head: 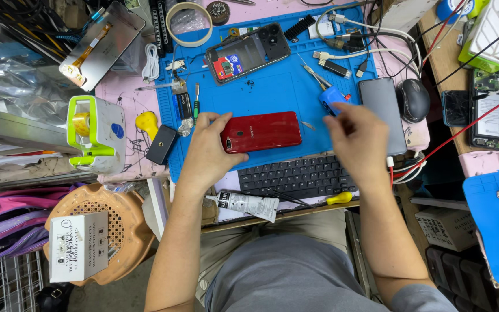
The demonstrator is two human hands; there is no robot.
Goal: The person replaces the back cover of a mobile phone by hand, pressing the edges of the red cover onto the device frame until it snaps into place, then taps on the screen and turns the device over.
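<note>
While the left hand (210, 145) grips the left end of a red phone (262, 132) lying back-up on the blue mat (272, 92), the right hand (358, 138) hovers right of it, fingers loosely curled and holding nothing, just below a blue-handled tool (331, 98). A keyboard (295, 176) lies below both hands.

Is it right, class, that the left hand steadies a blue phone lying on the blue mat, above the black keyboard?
Not quite. The head view shows the phone is red, not blue. The left hand does steady it on the blue mat, above the black keyboard.
</note>
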